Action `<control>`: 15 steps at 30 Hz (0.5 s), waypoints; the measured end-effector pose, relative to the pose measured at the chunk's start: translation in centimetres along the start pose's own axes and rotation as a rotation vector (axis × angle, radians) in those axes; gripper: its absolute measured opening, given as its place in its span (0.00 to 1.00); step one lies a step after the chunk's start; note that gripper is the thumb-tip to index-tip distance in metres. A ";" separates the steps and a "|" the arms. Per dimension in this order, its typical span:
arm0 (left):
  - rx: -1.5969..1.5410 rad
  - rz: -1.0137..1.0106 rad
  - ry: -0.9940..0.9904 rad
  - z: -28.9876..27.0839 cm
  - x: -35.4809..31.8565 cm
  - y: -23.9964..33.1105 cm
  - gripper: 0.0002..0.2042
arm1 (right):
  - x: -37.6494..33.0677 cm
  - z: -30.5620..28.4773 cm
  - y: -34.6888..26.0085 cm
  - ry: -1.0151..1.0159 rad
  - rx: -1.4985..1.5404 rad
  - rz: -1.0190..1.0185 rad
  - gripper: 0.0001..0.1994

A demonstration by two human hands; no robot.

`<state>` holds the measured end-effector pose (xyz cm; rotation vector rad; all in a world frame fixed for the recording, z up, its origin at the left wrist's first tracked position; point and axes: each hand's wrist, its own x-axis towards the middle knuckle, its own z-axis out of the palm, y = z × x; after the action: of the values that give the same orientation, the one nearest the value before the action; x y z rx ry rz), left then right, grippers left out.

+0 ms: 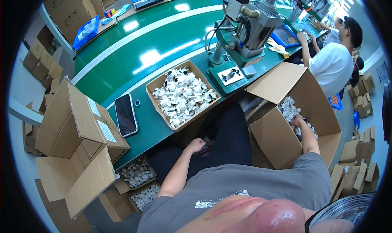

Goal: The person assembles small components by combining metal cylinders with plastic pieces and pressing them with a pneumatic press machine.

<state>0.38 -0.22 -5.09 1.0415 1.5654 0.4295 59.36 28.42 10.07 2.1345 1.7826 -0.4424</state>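
Note:
My right hand reaches down into a large open cardboard box at the right, among white bladed plastic parts that look like small impellers. Its fingertips are hidden there, so whether it grips one I cannot tell. My left hand is closed above my dark trousers, below the bench edge. What it holds, if anything, is hidden. In front of me on the bench, a shallow cardboard box is heaped with the same white parts, a few showing dark round centres.
A press with a metal fixture stands on the green bench. A phone and small dark ring lie left, beside an open carton. Boxes of white parts sit below. A co-worker sits at the right.

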 end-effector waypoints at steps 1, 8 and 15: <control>0.009 0.003 0.005 0.0 -0.1 -0.4 0.12 | -0.6 -0.6 -0.9 0.056 0.081 -0.006 0.12; 0.026 0.049 -0.049 0.0 0.5 0.2 0.12 | -2.4 -11.5 -1.0 0.549 0.637 -0.283 0.07; 0.024 -0.002 -0.059 0.3 1.0 -0.5 0.16 | -18.9 -19.1 -26.4 -0.116 1.279 -0.844 0.16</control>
<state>0.58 0.25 -6.13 1.0624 1.5218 0.3761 30.69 24.49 34.18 1.5747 2.6012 -2.3466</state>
